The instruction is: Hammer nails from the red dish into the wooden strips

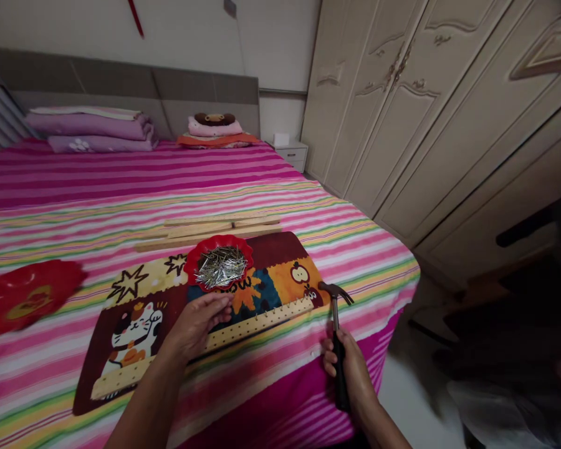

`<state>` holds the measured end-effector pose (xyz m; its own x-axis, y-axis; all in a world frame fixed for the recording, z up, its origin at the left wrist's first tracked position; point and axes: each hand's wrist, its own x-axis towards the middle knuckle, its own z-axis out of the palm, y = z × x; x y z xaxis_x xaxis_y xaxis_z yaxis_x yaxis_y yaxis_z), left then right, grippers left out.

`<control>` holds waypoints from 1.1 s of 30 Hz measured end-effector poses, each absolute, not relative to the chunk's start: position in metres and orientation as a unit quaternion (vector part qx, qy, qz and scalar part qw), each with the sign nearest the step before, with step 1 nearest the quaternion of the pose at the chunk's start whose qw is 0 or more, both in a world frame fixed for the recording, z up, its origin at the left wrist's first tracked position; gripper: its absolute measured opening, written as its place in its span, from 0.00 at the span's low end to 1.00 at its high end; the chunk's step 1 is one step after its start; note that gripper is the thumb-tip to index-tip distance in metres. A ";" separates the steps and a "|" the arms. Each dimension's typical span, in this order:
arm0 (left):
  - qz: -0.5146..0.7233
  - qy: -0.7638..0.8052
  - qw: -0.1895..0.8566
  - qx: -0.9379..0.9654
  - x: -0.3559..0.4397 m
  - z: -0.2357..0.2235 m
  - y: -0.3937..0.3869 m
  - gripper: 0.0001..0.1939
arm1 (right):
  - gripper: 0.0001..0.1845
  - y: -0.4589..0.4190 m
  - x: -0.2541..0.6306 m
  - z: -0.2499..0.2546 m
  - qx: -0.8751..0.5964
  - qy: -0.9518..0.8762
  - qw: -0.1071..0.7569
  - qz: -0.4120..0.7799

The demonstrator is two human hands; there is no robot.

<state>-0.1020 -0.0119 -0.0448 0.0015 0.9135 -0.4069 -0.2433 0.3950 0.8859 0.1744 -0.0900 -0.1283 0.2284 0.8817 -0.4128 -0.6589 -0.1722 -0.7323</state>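
Note:
My right hand (353,365) is wrapped round the black grip of a claw hammer (335,312), held upright with its head near the mat's right edge. My left hand (197,327) hovers over a long wooden strip (257,325), thumb and fingertips pinched together; whatever they hold is too small to make out. Rows of dark holes or marks run along the strip, and several nails stand up in its right part. Just beyond my left fingers, a red scalloped bowl (190,257) is heaped with loose nails (222,266). My left wrist hides part of the strip.
A patterned mat (275,246) lies under the strip and bowl on the striped bed (355,234). Several bare wooden strips (206,228) lie behind the bowl. A red tray (28,296) sits at the left. Folded bedding (93,131) is stacked by the headboard; a wardrobe (378,93) stands right.

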 end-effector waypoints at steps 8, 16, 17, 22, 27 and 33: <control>0.445 0.534 0.660 0.285 -0.099 -0.056 -0.023 0.26 | 0.15 -0.091 0.175 -0.127 -0.460 -0.120 0.632 0.611; 0.478 0.551 0.616 0.296 -0.092 -0.055 -0.027 0.19 | 0.14 -0.091 0.176 -0.129 -0.458 -0.124 0.635 0.610; 0.476 0.557 0.611 0.300 -0.091 -0.054 -0.027 0.20 | 0.14 -0.091 0.176 -0.129 -0.457 -0.124 0.635 0.610; 0.441 0.598 0.577 0.339 -0.083 -0.056 -0.032 0.23 | 0.15 -0.091 0.176 -0.128 -0.454 -0.125 0.635 0.613; 0.430 0.634 0.522 0.374 -0.076 -0.072 -0.035 0.21 | 0.16 -0.090 0.176 -0.128 -0.451 -0.123 0.633 0.617; 0.454 0.626 0.490 0.403 -0.073 -0.085 -0.034 0.20 | 0.18 -0.089 0.177 -0.129 -0.453 -0.117 0.632 0.617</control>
